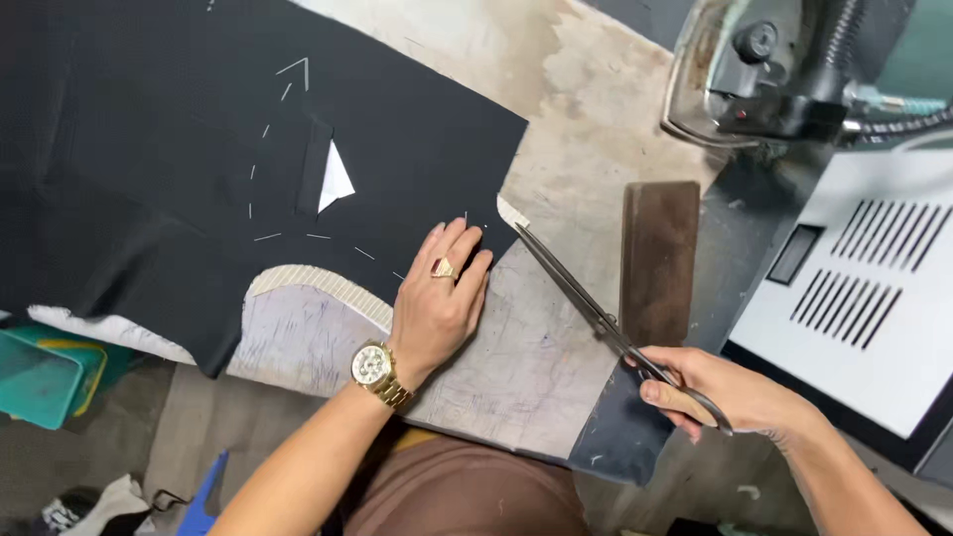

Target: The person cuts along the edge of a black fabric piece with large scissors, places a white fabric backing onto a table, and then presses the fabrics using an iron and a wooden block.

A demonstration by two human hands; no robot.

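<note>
The left hand (437, 303), wearing a ring and a gold watch, lay flat with fingers spread on the lower edge of the black fabric (199, 149), pressing it to the desk (536, 347) and gripping nothing. The right hand (735, 392) had its grip closed through the handles of the long scissors (596, 308), whose blades sat shut or nearly so, their tip just beside the left fingertips at the fabric's edge. The fabric, marked with white chalk dashes, spread over the desk's upper left, near an iron (764, 74).
</note>
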